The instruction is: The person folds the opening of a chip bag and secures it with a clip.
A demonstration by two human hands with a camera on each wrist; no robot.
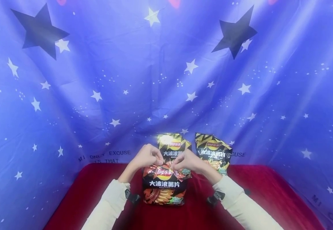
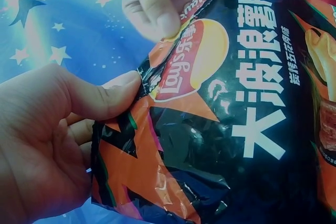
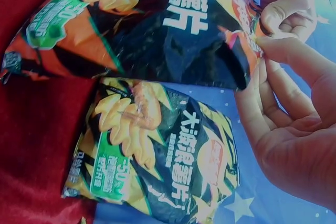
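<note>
- The top edge of a glossy black-and-orange plastic crisp bag (image 1: 164, 187) is being pinched by the left hand (image 1: 146, 157).
- Over the red cloth-covered worktop (image 1: 88, 188), that bag is being held centrally; a controlled pull is probably being helped by close, firm pinches.
- The same edge is being pinched by the right hand (image 1: 190, 160), near the left hand's grip.

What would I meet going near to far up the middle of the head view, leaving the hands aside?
Near stretch of dark red cloth, glossy black-and-orange chip bag, black-and-yellow chip bag behind it, blue star-printed fabric backdrop.
</note>
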